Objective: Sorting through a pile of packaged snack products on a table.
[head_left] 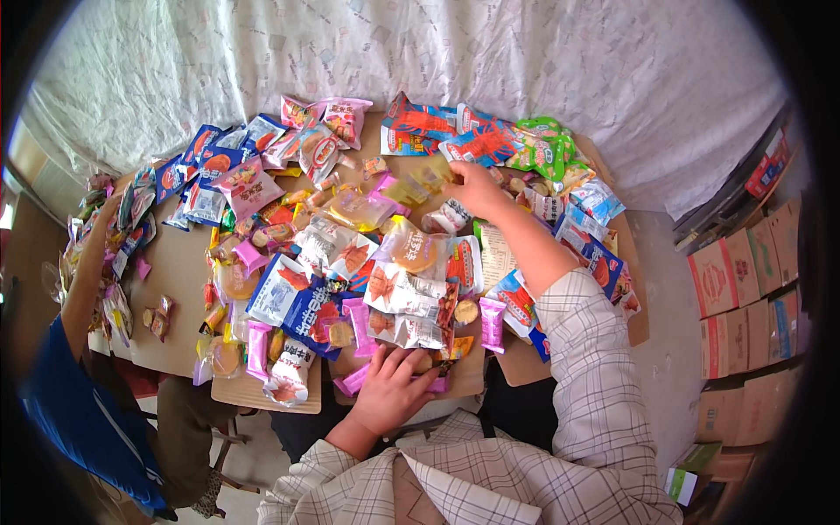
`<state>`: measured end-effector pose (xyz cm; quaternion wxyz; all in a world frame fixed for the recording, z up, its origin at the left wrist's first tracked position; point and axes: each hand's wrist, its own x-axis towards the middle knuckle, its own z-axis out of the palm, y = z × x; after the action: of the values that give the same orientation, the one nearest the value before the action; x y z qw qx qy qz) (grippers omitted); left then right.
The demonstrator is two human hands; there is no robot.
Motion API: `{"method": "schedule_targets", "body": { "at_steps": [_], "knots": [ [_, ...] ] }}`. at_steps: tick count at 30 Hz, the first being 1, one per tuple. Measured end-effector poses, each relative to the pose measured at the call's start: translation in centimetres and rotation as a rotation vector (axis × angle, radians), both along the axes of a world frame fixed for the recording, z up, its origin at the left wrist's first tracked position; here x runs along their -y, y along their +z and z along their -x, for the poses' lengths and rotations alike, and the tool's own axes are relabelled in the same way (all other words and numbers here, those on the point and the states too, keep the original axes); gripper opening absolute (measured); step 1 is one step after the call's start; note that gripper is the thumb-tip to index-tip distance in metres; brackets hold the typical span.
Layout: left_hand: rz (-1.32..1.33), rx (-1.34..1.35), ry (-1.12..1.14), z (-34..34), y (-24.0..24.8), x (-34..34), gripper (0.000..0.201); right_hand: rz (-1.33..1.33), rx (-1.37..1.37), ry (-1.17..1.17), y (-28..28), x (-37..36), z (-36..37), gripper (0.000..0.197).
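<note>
A heap of wrapped snacks covers the brown cardboard table top (477,385) in front of me. At the far middle, my right hand (477,188) reaches over the heap, its fingers closed on the edge of a yellowish see-through packet (420,182), which is smeared by motion. My left hand (394,391) lies on the heap's near edge, fingers spread, touching small packets. Just beyond it lie a white snack packet (407,293) and a pink wrapped bar (360,325). Left of those is a large blue and white packet (293,297). Another pink bar (492,325) lies to the right.
Blue packets (210,166), pink bags (249,188), red and blue bags (420,122) and green bags (542,149) line the far side. At left, a co-worker's arm (83,289) reaches to another heap. Cardboard boxes (744,297) are stacked at right; a white sheet (411,52) hangs behind.
</note>
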<state>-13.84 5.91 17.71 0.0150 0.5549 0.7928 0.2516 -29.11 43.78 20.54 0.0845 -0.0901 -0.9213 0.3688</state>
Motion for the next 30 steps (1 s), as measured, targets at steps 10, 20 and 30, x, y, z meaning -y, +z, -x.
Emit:
{"method": "schedule_targets", "body": {
  "at_steps": [10,20,30],
  "knots": [
    [0.003,-0.055,0.003,-0.1,-0.6,0.1,0.038,-0.685,-0.128,0.285,5.1,-0.9,-7.8,0.014],
    [-0.001,-0.095,0.058,0.0,-1.0,0.4,0.038,-0.69,-0.197,-0.083,7.4,-2.1,-12.2,0.014],
    [-0.036,-0.059,0.059,0.1,-1.5,0.7,0.041,-0.71,-0.172,0.118,5.2,1.5,-14.9,0.014]
  ]
}}
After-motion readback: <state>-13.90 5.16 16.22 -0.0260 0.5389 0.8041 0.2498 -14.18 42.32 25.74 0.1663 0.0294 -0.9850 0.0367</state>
